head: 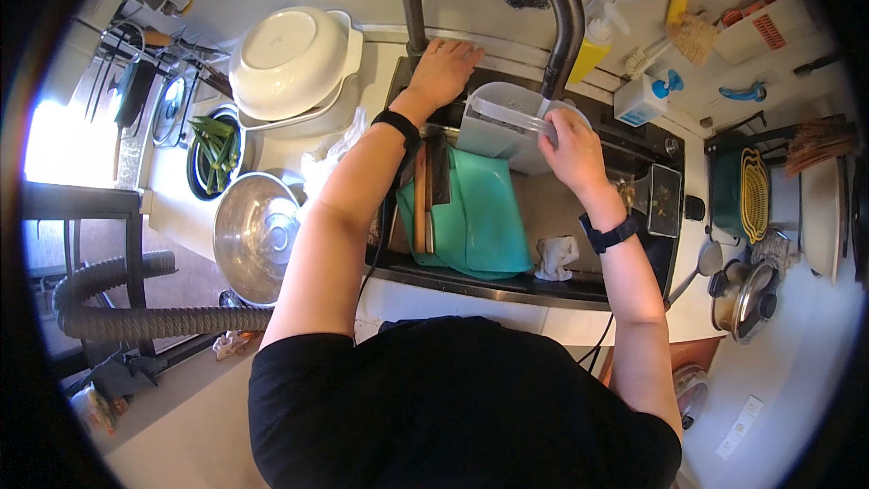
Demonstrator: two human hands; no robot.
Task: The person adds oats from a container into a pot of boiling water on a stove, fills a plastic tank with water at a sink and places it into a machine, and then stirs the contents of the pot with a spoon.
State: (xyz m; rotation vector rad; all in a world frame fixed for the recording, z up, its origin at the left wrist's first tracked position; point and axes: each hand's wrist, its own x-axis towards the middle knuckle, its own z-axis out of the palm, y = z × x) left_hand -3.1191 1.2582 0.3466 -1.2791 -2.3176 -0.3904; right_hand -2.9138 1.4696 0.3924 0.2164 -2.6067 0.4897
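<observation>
A translucent plastic container (502,123) with a handle stands tilted in the dark sink (570,217), below the spout of a dark gooseneck tap (567,20). My right hand (577,149) grips the container's handle. At the foot of the tap lies my left hand (445,71), fingers stretched toward the wall; what is under its fingertips is hidden. A teal flexible mat (489,217) is folded in the sink. On its left part rest a wood-handled knife (440,173) and another long wooden handle (420,204). A crumpled white cloth or paper (557,258) sits near the sink's front.
Left of the sink are a steel bowl (254,238), a pot of green pods (216,149), a clear plastic bag (333,156) and stacked cream dishes (292,61). A strainer tray (664,200), ladle (703,265) and lidded pot (743,302) are at right.
</observation>
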